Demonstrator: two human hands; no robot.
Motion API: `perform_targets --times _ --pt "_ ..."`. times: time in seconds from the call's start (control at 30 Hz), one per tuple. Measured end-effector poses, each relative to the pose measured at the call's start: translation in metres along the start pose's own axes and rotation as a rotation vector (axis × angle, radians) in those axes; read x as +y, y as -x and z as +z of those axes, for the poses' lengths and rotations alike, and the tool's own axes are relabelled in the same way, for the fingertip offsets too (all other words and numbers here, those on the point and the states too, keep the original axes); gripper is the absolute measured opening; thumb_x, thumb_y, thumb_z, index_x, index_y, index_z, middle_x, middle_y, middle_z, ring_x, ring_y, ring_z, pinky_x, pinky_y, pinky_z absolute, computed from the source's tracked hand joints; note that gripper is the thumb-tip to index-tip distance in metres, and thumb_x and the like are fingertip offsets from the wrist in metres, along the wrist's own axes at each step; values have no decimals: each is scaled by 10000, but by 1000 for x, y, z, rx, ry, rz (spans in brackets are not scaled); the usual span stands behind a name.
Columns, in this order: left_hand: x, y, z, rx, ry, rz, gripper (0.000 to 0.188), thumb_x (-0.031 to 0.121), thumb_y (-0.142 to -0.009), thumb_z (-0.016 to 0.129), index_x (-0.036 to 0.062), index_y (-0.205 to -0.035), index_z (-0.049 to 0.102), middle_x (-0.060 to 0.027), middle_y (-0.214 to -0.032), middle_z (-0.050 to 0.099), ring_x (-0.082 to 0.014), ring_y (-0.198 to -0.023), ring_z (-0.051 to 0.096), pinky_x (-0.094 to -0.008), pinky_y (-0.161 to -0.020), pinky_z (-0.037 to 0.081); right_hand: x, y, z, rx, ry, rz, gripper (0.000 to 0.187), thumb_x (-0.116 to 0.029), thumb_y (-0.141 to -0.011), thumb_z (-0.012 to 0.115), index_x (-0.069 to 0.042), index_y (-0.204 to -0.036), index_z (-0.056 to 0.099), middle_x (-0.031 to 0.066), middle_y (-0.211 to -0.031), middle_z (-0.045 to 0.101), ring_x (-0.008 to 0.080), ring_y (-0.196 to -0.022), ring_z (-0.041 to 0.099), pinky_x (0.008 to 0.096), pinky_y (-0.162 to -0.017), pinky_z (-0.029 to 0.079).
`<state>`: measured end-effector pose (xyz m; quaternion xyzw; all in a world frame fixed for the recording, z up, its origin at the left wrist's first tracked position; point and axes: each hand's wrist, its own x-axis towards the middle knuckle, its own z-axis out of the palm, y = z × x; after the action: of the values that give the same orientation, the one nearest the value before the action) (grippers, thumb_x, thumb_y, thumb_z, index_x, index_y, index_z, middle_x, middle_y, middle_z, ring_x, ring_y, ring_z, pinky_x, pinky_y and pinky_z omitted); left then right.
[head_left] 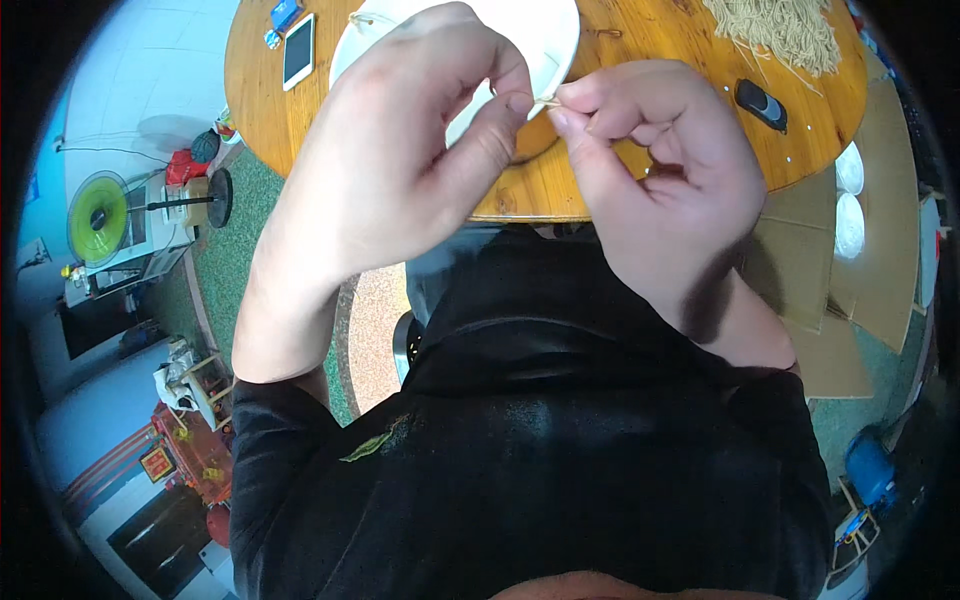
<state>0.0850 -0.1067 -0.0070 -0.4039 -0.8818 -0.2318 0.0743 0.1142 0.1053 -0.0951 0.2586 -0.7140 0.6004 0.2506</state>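
Note:
Both my hands are raised over the near edge of a round wooden table. Between their fingertips runs a short piece of thin beige string (545,101). My left hand (415,150) pinches one side of it with thumb and forefinger. Opposite, my right hand (670,150) is closed on the other side, its remaining fingers curled in. A white dish (548,45) lies behind the left hand and is partly hidden by it; a bit of pale string (370,19) shows at its far left. A bundle of beige strings (785,35) is heaped at the table's far right.
On the wooden table (520,203) lie a white-framed phone (299,52) at left, a small blue packet (286,13) and a dark handheld object (761,104) at right. Flattened cardboard (790,265) covers floor at right. A green fan (97,218) stands at left.

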Motion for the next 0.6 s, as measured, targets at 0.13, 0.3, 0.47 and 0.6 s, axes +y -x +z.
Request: perform_targets --times 0.13,0.3,0.47,0.6 --pt "-5 1 -3 -135 404 -338 32 15 -1028 633 -4 -1054 639 1 -980 588 -84 -915 568 -235 -833 476 6 -5 1 35 154 -206 240 170 -866 769 -11 -956 639 117 -1063 755 187 -962 735 279 -869 574" --pt "-9 -2 -3 -167 534 -303 53 20 -1041 567 2 -1050 615 11 -994 561 -72 -938 544 -220 -850 450 8 -6 4 84 181 -220 229 159 -843 769 -26 -910 651 97 -1016 761 204 -933 727 288 -827 558" --pt "-15 -1 -5 -261 688 -307 61 42 -1035 546 4 -1051 591 8 -993 540 -73 -937 525 -214 -861 439 5 -8 2 38 182 -263 245 149 -821 784 -34 -913 650 100 -1027 758 211 -934 727 297 -828 560" --pt "-18 -2 -6 -304 789 -272 67 37 -1064 558 0 -1085 610 4 -1006 561 -69 -982 558 -218 -897 467 8 -6 1 25 162 -222 231 141 -836 779 -27 -960 680 102 -1035 755 213 -966 734 296 -857 571"
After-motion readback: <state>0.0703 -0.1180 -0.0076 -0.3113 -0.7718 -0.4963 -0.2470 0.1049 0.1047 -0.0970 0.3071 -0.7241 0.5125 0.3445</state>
